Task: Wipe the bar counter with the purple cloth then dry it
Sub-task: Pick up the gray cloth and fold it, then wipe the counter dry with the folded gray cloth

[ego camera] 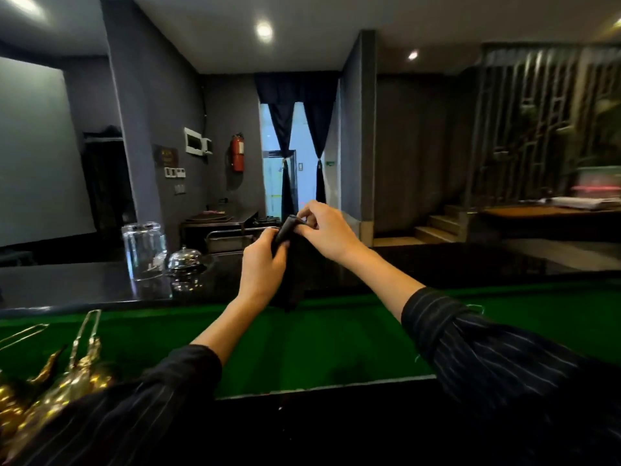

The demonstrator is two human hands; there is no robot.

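Observation:
A dark cloth (295, 274) hangs in the air above the black bar counter (84, 284), and both of my hands hold it. It looks almost black in this light. My left hand (262, 264) grips its left side with curled fingers. My right hand (327, 230) pinches its bunched top corner. The cloth's lower end dangles down to about the counter's near edge.
On the counter at the left stand an upturned glass jar (144, 250) and a chrome call bell (184, 258). A green felt shelf (302, 344) runs below the counter. Gold ornaments (50, 388) and metal tongs sit at the lower left. Stairs (433, 227) rise at the right.

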